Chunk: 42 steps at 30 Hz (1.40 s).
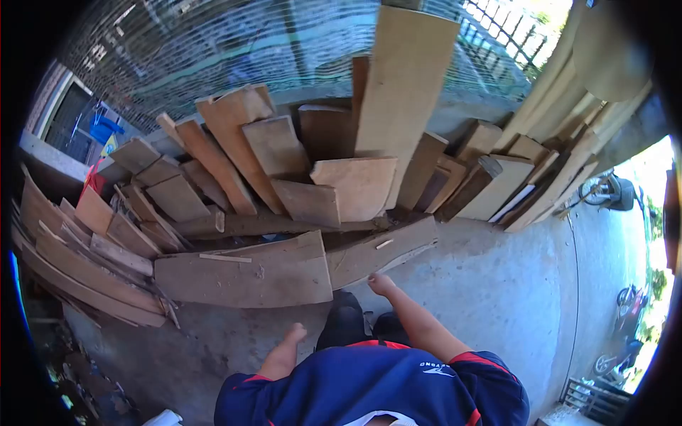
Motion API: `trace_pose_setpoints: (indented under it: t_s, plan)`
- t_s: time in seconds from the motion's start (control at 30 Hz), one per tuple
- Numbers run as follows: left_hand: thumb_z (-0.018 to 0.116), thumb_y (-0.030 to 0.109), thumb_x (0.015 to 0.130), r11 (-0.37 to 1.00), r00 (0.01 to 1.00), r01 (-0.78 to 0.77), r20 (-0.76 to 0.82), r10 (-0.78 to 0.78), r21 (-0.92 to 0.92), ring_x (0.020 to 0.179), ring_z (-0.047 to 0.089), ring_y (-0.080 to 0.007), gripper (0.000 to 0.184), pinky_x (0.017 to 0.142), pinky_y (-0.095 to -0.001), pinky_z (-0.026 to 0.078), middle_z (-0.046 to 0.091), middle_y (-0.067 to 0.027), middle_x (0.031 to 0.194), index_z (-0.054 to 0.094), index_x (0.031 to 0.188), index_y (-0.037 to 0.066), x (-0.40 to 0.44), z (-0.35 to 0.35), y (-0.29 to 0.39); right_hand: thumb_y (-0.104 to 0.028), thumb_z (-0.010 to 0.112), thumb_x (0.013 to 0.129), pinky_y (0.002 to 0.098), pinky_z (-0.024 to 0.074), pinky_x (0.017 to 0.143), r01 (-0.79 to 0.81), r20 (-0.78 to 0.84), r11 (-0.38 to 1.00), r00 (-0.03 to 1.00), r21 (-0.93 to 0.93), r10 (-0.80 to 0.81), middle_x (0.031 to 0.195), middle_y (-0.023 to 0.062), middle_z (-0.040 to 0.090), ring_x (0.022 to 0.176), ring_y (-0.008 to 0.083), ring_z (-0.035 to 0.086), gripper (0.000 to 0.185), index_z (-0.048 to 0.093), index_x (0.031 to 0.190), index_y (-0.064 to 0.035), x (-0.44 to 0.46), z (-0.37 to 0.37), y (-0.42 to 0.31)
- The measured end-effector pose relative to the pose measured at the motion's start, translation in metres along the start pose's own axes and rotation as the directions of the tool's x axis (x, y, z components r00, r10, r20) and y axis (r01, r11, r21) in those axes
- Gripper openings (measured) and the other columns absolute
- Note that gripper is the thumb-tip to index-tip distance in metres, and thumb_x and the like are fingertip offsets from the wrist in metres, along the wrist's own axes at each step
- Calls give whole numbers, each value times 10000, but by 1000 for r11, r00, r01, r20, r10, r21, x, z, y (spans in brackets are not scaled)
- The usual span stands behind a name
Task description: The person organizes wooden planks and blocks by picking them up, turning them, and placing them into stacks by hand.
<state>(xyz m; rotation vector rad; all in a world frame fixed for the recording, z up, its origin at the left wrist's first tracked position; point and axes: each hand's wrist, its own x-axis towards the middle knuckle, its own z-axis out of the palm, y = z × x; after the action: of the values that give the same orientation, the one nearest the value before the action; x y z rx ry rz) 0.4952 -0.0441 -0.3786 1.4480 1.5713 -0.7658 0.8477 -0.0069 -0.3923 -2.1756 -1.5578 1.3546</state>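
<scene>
My left hand (295,332) hangs low at my side, over the concrete floor, its fingers too small and blurred to make out. In front of my body, my right hand (381,284) is closed, just beyond the near edge of a long board (383,252); I cannot tell whether it touches the board or holds anything. A wide brown board (245,273) lies on its long edge to the left of that one. Behind them a pale curved-edged board (356,186) leans among other wooden pieces, below a tall plank (408,85).
Many boards lean along the netted wall (298,50). Curved planks (92,273) are stacked at the left. Concrete floor (497,298) stretches to the right, with a parked motorbike (619,193) beyond. A metal rack (593,401) stands at the lower right.
</scene>
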Motion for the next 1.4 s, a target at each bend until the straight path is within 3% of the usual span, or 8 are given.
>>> trace_pose_setpoints:
  t_s: [0.2,0.23,0.27,0.37,0.5,0.83,0.97,1.4]
  plan:
    - [438,195,722,979,968,-179,-161,194,99,871,549,-332,237,742,-403,432,573,-175,914,620,804,68,-1,-27,145,-289,481,719,367,435,773,-310,-171,942,929,130,329,867,160,597,850,315,556,290,605,869,-73,-107,-47,167]
    - [460,250,739,970,913,-234,-331,240,60,798,574,-289,215,700,-379,439,598,-145,812,603,796,101,47,-4,149,-285,484,715,363,434,775,-354,-193,923,905,150,379,868,161,597,853,313,556,285,608,860,-73,-127,-50,195]
    - [488,253,730,961,924,-276,-274,266,4,798,575,-284,198,699,-374,440,599,-141,813,602,794,105,42,-12,179,-281,486,710,359,433,778,-400,-211,901,878,168,429,868,163,597,856,311,556,280,611,852,-74,-147,-51,223]
    - [474,201,716,842,770,-539,-404,494,1,801,558,-321,168,701,-387,444,592,-147,828,605,759,105,21,-18,269,-281,496,700,349,431,786,-516,-216,822,797,240,564,872,163,597,870,299,556,282,613,845,-69,-215,-54,290]
    - [502,145,696,741,536,-657,-603,590,141,749,554,-328,120,658,-398,448,582,-168,763,597,703,71,5,-4,359,-270,507,691,345,431,790,-619,-177,744,726,251,664,889,154,598,887,288,554,281,615,856,-70,-296,-45,355]
    - [522,128,675,705,568,-698,-503,651,126,745,562,-302,98,652,-372,455,585,-153,756,601,692,72,-2,57,450,-279,526,692,329,425,801,-666,-119,653,661,362,741,901,142,599,905,270,551,291,621,871,-69,-351,-43,408]
    - [515,121,671,785,657,-603,-467,592,146,720,569,-302,98,636,-372,461,588,-155,755,607,678,84,0,68,470,-288,537,693,333,426,798,-563,-149,729,742,389,653,900,141,600,900,274,553,286,624,862,-74,-319,-59,417]
    - [522,157,681,900,787,-416,-444,428,129,719,570,-293,95,629,-363,461,598,-116,756,614,692,140,41,92,606,-303,545,720,323,439,770,-486,-199,770,777,413,597,874,135,607,861,270,568,284,605,891,-83,-237,-232,477]
